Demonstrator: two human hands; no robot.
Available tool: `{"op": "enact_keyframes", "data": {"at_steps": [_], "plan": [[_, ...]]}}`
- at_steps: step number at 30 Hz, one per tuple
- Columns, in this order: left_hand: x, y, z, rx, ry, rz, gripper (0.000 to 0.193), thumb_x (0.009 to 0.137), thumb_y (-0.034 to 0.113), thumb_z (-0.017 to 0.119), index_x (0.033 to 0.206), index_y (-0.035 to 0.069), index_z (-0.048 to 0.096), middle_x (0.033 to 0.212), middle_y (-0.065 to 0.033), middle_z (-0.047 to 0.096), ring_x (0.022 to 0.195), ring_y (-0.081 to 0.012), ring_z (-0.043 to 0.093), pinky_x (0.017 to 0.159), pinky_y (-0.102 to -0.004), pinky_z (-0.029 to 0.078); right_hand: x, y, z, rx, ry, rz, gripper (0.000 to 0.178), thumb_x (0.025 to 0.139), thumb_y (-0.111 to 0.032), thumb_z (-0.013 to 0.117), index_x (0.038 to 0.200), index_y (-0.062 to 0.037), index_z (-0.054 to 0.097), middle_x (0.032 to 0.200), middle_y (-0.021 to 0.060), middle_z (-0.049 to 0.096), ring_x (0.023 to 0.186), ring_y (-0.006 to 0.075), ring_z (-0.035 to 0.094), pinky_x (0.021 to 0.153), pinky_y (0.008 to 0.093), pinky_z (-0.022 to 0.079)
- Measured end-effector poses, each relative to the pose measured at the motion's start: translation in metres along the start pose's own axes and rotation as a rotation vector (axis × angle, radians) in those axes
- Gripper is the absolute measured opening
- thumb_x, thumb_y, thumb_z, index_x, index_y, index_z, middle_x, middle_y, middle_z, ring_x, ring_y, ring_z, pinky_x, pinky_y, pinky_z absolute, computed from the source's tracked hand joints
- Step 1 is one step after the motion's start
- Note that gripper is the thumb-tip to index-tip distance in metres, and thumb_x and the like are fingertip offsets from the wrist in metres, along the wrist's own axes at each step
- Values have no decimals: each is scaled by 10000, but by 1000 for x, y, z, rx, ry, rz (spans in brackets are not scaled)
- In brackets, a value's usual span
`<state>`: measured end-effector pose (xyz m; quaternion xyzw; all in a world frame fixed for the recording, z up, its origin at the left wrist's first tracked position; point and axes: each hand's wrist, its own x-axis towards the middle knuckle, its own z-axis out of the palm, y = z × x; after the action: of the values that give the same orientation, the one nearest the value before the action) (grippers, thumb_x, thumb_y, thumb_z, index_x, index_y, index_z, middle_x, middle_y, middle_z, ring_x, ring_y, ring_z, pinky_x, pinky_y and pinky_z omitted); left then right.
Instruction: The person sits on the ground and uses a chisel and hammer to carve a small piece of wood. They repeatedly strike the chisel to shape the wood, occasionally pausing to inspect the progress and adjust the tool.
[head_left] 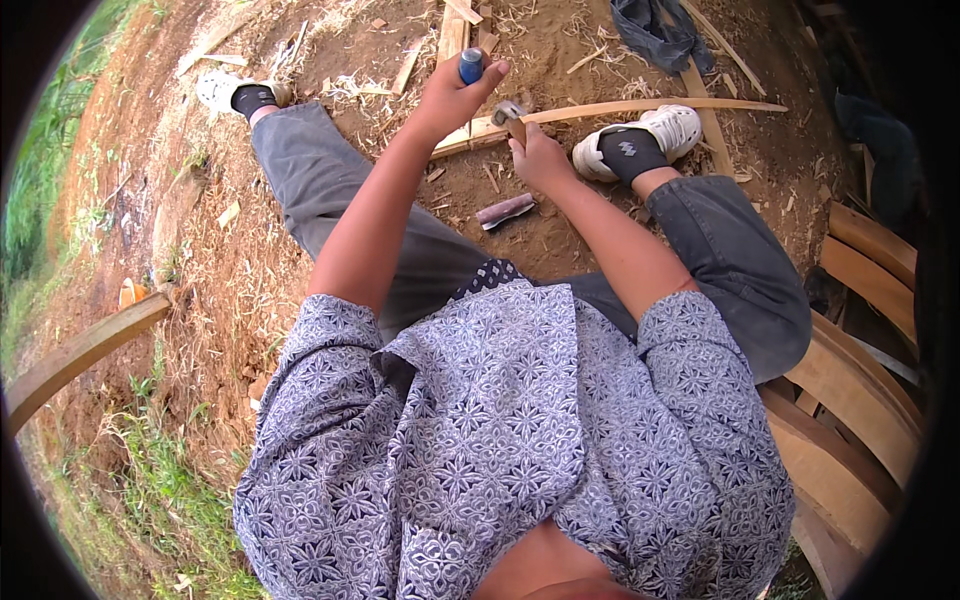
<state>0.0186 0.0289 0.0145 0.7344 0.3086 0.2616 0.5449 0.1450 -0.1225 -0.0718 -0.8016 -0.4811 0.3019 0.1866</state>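
My left hand (450, 98) is closed round a chisel by its blue handle (470, 66), held upright. Its thin blade shows only in part below the fist, over a length of pale timber (600, 109) on the ground. My right hand (543, 162) grips a hammer (508, 113) by its wooden handle, close to the head. The hammer head is just right of the chisel and a little nearer to me, apart from the handle's top. Whether the blade touches the wood, I cannot tell.
A rolled, purplish-brown piece (505, 211) lies on the soil between my legs. Wood shavings and offcuts litter the dirt. Another board (453, 35) runs away beyond my left hand. Dark cloth (660, 35) lies at the far right; curved planks (850, 390) are stacked at right.
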Motion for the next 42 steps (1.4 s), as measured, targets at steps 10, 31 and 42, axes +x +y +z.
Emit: {"op": "enact_keyframes", "data": {"at_steps": [10,31,42], "plan": [[1,1,6,51,13,-1,398,955,383,701,787,57,547,636,20,470,609,-93,416,560,-314,387,-3,-3,-5,22,-26,30,349,977,-281,547,1147,19,494,974,324,671,973,485,654,861,560,504],[-2,-3,9,42,58,-15,371,935,387,720,844,52,590,679,-3,541,645,-113,474,611,-316,441,-2,-3,-3,40,-5,56,363,970,-306,559,1143,9,507,1008,322,664,1027,478,638,903,552,491],[-5,10,24,35,-9,34,338,949,361,692,870,50,584,716,-54,576,662,-154,518,643,-331,451,8,-35,-150,484,65,81,452,1004,-504,534,952,-65,630,700,-4,574,555,105,548,515,305,443]]}}
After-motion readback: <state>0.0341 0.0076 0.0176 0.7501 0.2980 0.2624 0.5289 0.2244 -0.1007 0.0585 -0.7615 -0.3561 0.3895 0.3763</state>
